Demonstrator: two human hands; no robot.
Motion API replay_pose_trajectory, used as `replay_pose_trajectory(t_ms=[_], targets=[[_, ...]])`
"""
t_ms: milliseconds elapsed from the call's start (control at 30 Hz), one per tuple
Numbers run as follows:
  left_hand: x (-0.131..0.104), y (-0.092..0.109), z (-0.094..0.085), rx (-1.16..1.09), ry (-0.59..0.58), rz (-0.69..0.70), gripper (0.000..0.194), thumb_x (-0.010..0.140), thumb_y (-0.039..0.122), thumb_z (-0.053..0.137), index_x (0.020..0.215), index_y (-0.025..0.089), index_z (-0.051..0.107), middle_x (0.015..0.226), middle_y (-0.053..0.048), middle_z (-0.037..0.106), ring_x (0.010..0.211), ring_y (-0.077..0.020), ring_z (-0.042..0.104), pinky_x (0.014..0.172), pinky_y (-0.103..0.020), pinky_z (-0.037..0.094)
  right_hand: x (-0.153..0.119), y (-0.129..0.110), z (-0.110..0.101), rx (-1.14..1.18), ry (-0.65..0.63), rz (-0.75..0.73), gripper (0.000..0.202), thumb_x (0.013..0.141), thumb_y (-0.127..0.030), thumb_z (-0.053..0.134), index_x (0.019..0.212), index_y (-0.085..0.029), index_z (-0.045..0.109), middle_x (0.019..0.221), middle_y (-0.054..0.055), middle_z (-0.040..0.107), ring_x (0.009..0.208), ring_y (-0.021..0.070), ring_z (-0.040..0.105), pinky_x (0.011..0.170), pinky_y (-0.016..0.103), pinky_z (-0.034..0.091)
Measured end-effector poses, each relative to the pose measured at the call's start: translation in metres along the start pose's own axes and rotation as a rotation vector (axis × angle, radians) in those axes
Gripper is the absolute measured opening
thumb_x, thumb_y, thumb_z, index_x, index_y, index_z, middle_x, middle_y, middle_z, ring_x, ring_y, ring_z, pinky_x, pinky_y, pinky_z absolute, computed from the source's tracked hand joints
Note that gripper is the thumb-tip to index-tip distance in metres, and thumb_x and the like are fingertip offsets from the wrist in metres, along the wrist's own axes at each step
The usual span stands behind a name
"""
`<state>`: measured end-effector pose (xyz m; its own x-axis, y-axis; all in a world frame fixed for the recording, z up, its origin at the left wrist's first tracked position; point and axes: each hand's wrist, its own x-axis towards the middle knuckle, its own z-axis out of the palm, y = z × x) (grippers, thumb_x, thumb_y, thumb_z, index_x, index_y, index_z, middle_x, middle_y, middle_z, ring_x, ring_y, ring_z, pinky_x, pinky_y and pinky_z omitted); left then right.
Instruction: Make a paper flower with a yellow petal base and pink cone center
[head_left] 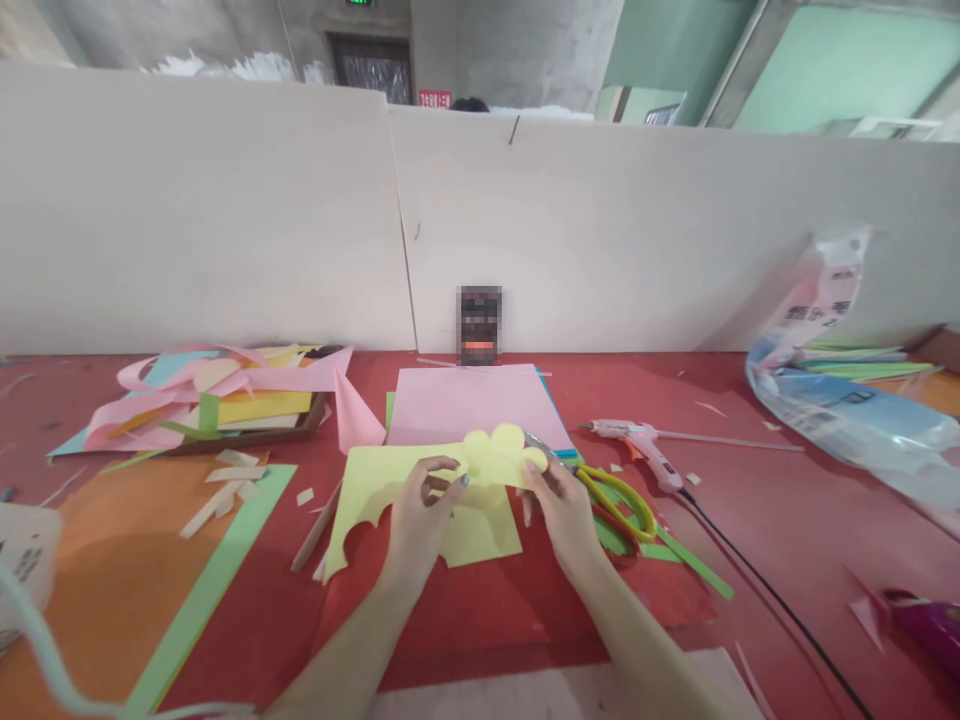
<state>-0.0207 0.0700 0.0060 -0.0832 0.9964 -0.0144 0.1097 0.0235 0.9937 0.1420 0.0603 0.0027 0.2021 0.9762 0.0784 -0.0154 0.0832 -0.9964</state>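
Two hands share one yellow paper cutout point(496, 465) showing at least three rounded lobes: the left hand point(418, 512) pinches its left side, the right hand point(562, 505) its right edge. Beneath lies one yellow sheet point(375, 475) with curved bites cut out; just beyond the hands, one pink sheet point(465, 400). One pair of scissors point(591, 482), its handles yellow and red, lies beside the right hand. Farther right, one glue gun point(646, 448) rests on the red bench point(787, 510), and one plastic bag point(840, 395) bears blurred print. High beyond both hands, one red sign point(435, 98) has white characters too small to read.
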Motion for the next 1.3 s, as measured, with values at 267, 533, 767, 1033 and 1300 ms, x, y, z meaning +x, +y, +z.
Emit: replay_pose_trajectory(t_ms=[267,533,767,1033,1300], targets=[[-0.0009,0.0023,0.0006,-0.028,0.007,0.028,0.03,0.07,0.039,0.058,0.093,0.02,0.055,0.087,-0.004,0.061,0.064,-0.0124,0.056,0.049,-0.02,0.042,-0.0003,0.0015,-0.0003,-0.057,-0.023,-0.005,0.026,0.08,-0.04,0.051,0.066,-0.018,0.051,0.052,-0.002,0.053,0.036,0.0093,0.043,0.037,0.023,0.034],[-0.0011,0.0019,-0.0004,-0.012,0.007,0.063,0.03,0.069,0.031,0.059,0.099,0.024,0.058,0.103,-0.004,0.057,0.069,-0.0115,0.057,0.05,-0.018,0.045,-0.0002,0.0051,0.0007,-0.085,-0.039,0.01,0.029,0.078,-0.046,0.052,0.073,-0.017,0.054,0.051,-0.003,0.054,0.036,0.01,0.044,0.037,0.023,0.034],[0.0007,-0.0047,0.0026,0.017,-0.037,0.024,0.019,0.067,0.035,0.061,0.077,0.019,0.06,0.077,-0.001,0.059,0.06,-0.0116,0.053,0.049,-0.019,0.043,-0.0009,0.0031,-0.0002,-0.042,-0.075,-0.001,0.03,0.081,-0.044,0.049,0.067,-0.017,0.054,0.05,-0.002,0.055,0.037,0.0097,0.045,0.038,0.022,0.034],[0.0032,-0.0038,-0.0003,0.052,0.095,0.117,0.022,0.073,0.037,0.055,0.062,0.018,0.055,0.108,-0.006,0.052,0.095,-0.0193,0.053,0.075,-0.026,0.044,-0.0005,0.0,0.002,0.075,-0.089,0.007,0.048,0.077,-0.039,0.053,0.122,-0.024,0.044,0.11,0.008,0.054,0.056,0.0104,0.052,0.037,0.021,0.043],[-0.0008,-0.0017,-0.003,0.155,0.114,0.055,0.024,0.078,0.042,0.047,0.066,0.02,0.048,0.065,0.002,0.053,0.069,-0.0164,0.055,0.066,-0.027,0.043,0.0014,0.004,0.0024,0.03,-0.12,-0.023,0.063,0.069,-0.031,0.064,0.127,-0.027,0.04,0.119,0.007,0.05,0.071,0.0138,0.055,0.042,0.02,0.048]])
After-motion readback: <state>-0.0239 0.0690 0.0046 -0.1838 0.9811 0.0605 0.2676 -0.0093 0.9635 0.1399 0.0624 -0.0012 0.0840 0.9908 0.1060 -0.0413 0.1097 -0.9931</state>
